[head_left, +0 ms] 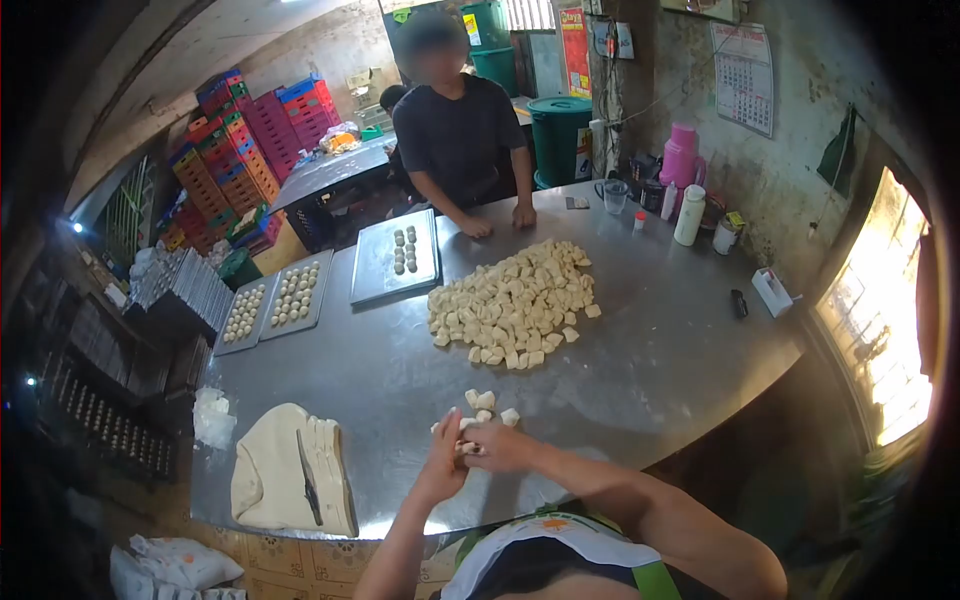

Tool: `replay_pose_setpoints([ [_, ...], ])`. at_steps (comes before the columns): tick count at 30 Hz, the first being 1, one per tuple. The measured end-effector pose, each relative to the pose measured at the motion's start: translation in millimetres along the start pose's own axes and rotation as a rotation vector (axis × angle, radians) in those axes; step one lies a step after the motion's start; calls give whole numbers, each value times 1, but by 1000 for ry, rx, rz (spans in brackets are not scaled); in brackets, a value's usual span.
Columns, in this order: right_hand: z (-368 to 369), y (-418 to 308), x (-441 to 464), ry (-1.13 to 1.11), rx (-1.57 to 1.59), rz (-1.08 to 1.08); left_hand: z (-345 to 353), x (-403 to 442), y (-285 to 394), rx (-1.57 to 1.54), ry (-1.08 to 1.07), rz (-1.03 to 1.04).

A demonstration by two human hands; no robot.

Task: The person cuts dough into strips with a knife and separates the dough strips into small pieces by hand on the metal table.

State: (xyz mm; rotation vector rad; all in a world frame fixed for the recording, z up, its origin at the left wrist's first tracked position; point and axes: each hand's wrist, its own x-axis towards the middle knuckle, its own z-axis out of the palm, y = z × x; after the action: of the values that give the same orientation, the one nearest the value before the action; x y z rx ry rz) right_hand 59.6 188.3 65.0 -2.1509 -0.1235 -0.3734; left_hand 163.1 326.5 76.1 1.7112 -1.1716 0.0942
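Note:
My left hand and my right hand are close together near the table's front edge, cupped around several small pale dough pieces. Their fingers partly cover what they hold. Just beyond my fingertips lie a few more loose dough pieces. Farther up the table spreads a large heap of cut dough pieces. To my left rests a thick slab of dough, its right side cut into strips. A long dark-handled knife lies on top of it.
Trays of dough balls sit at the table's left, beside a tray with dark-topped pieces. White flour lies at the left edge. Across the table stands a person, hands on the metal surface. Bottles and a jug stand at the back right.

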Motion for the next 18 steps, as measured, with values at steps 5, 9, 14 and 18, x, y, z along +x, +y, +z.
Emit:
replay_pose_setpoints([
  [5,0,-1,9,264,142,-192,10,-5,-15,-73,-141,-231],
  [9,3,32,4,228,-158,335,28,-20,-10,328,-509,-249],
  [14,9,74,-19,162,-452,354,11,-32,4,-114,-437,-122],
  [18,30,43,-9,101,-206,183,5,-26,-43,-69,-52,-202],
])
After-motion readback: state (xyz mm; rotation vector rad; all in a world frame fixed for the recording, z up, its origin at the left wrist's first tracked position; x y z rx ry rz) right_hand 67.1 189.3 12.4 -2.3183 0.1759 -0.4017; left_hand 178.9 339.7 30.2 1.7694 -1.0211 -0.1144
